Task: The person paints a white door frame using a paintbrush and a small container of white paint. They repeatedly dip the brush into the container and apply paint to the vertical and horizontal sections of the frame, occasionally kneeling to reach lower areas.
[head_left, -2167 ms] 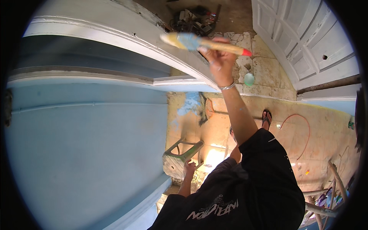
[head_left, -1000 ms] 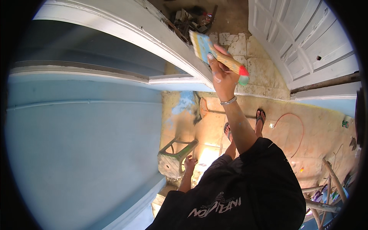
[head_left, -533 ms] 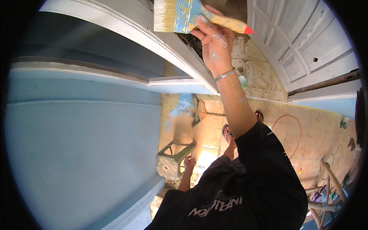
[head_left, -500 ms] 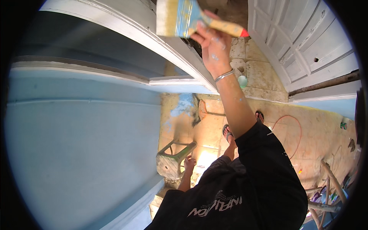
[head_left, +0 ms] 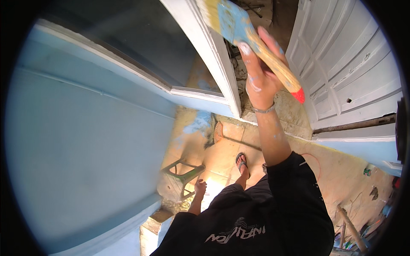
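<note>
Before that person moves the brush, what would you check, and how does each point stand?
1. Brush held by its handle in the right hand: ok.
2. Right hand clean: not ok, pale smears on thumb and fingers.
3. Left hand holding nothing: ok, no object seen in it.
4. Bristles touching the white frame: cannot tell, they overlap in this view.
5. Floor ahead of the foot clear: not ok, a broom lies there.

Blue wall (head_left: 85,149), sunlit floor (head_left: 220,166)
</note>
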Available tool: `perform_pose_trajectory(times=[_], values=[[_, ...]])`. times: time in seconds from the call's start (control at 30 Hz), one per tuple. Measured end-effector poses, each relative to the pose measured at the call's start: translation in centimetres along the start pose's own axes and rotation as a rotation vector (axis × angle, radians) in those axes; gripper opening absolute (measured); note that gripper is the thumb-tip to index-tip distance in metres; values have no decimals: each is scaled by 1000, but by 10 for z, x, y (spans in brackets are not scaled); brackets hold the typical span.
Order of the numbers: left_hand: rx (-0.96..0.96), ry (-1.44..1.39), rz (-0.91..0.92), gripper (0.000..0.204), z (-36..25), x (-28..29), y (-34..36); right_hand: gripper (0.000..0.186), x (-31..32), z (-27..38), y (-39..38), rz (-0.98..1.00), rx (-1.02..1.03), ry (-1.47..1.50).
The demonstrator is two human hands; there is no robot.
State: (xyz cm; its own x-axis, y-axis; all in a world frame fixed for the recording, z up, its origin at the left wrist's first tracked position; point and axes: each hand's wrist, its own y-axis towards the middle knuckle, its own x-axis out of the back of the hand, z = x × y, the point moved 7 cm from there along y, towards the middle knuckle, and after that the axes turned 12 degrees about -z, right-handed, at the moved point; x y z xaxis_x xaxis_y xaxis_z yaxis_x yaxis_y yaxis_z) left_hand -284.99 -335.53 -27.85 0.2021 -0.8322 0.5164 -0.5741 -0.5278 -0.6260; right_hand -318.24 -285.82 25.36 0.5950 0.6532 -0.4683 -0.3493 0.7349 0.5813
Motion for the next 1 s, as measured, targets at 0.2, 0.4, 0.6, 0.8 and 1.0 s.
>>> perform_pose_trajectory(times=[0.2, 0.4, 0.6, 0.8, 1.0], values=[[-314, 266, -8, 38, -14, 1, -12, 35, 22, -24, -55, 94, 32, -290], [-146, 154, 31, 41, 0, 9, -11, 36, 49, -14, -66, 46, 1, -271], [-63, 135, 22, 40, -5, 15, -22, 38, 10, -13, -7, -72, 17, -2], [19, 121, -43, 41, -4, 24, -23, 36, 86, -110, -127, 47, -199, -282], [35, 260, -78, 41, 22, 35, -14, 37, 109, -93, -125, -79, -145, -68]])
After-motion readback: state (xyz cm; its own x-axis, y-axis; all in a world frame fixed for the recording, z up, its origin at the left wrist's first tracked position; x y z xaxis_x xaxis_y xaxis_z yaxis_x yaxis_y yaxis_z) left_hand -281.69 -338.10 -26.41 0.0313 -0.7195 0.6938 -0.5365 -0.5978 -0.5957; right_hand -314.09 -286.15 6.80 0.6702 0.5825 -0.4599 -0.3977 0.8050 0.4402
